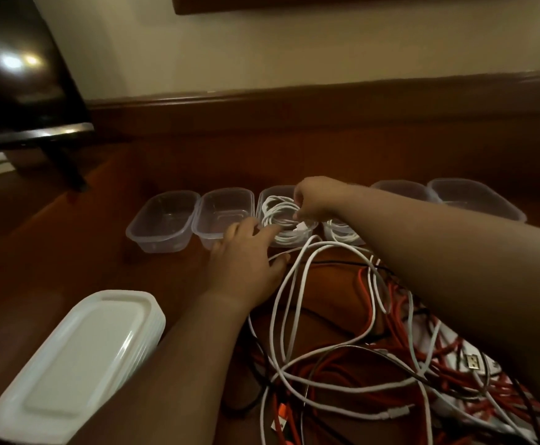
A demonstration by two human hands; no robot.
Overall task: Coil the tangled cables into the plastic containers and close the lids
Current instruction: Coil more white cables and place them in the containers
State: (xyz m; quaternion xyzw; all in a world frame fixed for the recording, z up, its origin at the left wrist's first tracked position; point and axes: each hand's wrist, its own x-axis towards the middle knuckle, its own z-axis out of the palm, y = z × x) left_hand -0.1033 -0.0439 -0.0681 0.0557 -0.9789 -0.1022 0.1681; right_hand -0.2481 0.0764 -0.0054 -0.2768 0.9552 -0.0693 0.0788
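Observation:
Several clear plastic containers stand in a row on the wooden table. The third from the left [263, 200] holds a coiled white cable [281, 216]. My right hand [316, 199] reaches over it and pinches the coil at its right side. My left hand [246, 261] lies with spread fingers at that container's front rim, touching a loose white cable. The two leftmost containers [162, 224] [223, 216] hold nothing. A fourth container [342, 234], partly hidden by my right arm, holds another white coil. A tangle of white, red and black cables [374, 364] lies at the front right.
A stack of white lids [79, 364] lies at the front left. Two more clear containers [403, 189] [477, 199] stand at the row's right end. A dark television on a stand [21, 75] stands at the back left, and the wall runs behind the table.

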